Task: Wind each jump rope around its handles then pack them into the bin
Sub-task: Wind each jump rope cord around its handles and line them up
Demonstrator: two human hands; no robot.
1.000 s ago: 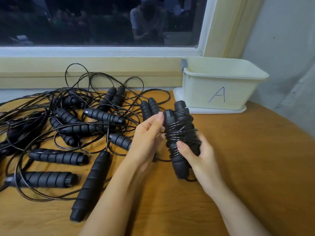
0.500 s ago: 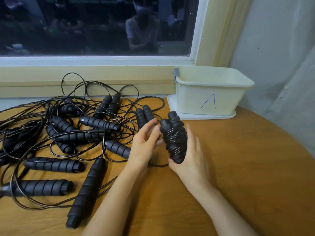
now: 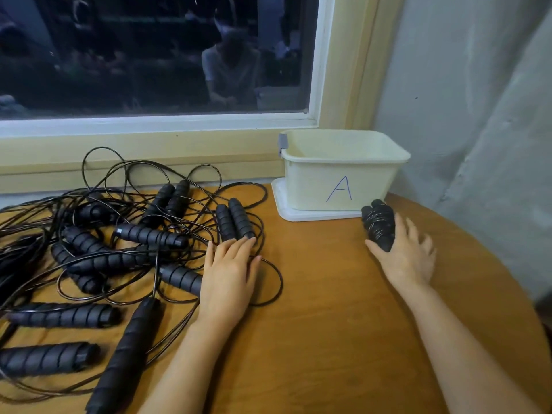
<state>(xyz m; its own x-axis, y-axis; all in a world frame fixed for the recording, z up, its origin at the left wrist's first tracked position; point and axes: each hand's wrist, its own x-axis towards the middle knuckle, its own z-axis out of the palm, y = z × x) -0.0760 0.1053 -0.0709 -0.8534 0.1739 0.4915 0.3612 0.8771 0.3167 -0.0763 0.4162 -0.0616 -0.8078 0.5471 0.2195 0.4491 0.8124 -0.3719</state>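
Note:
A wound jump rope (image 3: 378,227), black cord wrapped round its two black handles, sits in my right hand (image 3: 410,255), with the thumb under its lower end. It is just in front of the right front corner of the cream bin (image 3: 343,162) marked "A", below the rim. My left hand (image 3: 230,273) lies flat with straight fingers on loose cords. Its fingertips touch a pair of side-by-side handles (image 3: 236,218). A tangle of unwound ropes (image 3: 119,234) with several black handles covers the table's left half.
The bin stands on a white lid (image 3: 298,215) at the back of the round wooden table (image 3: 328,324), beside the window frame and a grey wall. A long handle (image 3: 125,357) lies near my left forearm.
My right hand has carried the wound rope right and away, up to the bin's front. The left hand let go of it and dropped flat onto the loose ropes.

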